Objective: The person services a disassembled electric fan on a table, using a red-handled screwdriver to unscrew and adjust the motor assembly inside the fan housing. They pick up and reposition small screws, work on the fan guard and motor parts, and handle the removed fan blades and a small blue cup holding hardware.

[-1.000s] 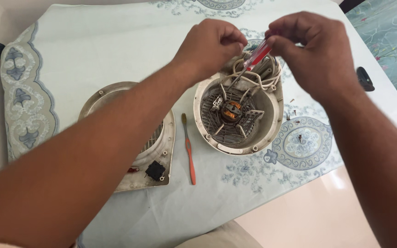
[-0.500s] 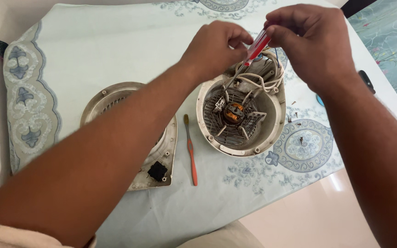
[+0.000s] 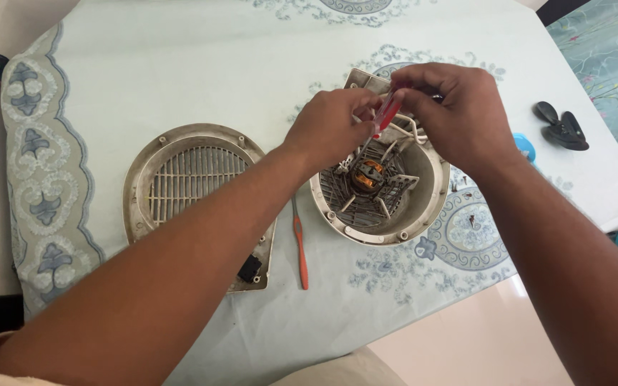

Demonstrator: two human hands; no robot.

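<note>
Nearest to me, a slim orange toothbrush-like tool (image 3: 299, 246) is lying lengthwise on the pale patterned tablecloth (image 3: 180, 71), between the detached round beige grille cover with its black switch (image 3: 191, 189) and the round cream fan housing with a copper-wound motor at its centre (image 3: 384, 189). I am not touching either of the first two. Both my arms are reaching away from me over the housing, which is lying open side up, just under my hands. My left hand (image 3: 334, 129) is curling closed over the housing's far rim, fingertips pinched together among the white wires (image 3: 413, 132); exactly what it is gripping I cannot tell. My right hand (image 3: 459, 114) is pinching the red-handled screwdriver (image 3: 388, 113), its long axis slanting down towards the motor. The two hands are almost touching, the left slightly nearer me. Farther right, a black clip-like object (image 3: 561, 127) is sitting well apart.
</note>
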